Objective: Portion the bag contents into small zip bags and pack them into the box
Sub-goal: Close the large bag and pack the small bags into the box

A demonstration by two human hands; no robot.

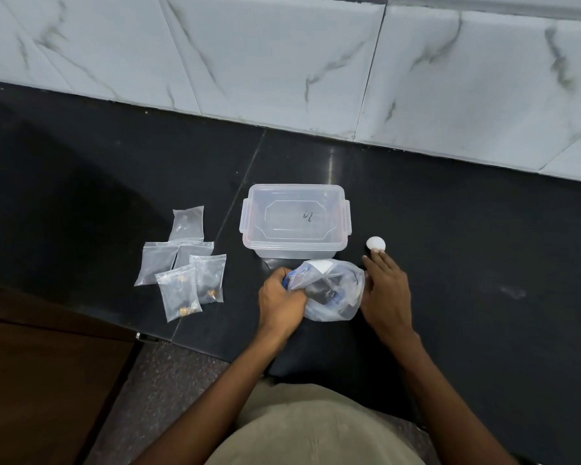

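A clear plastic bag (329, 290) with blue and dark items inside lies on the black counter in front of me. My left hand (280, 302) grips its left end. My right hand (384, 290) rests against the bag's right side with fingers spread, one fingertip touching a small white round object (375, 243). Behind the bag stands a clear plastic box (296, 221) with its snap lid on. To the left lie several small zip bags (182, 263), some holding small brown pieces.
The black counter (483, 246) runs to a white marbled tile wall (282, 62) at the back. A brown wooden surface (41, 380) sits lower left, below the counter's front edge. My torso fills the bottom middle.
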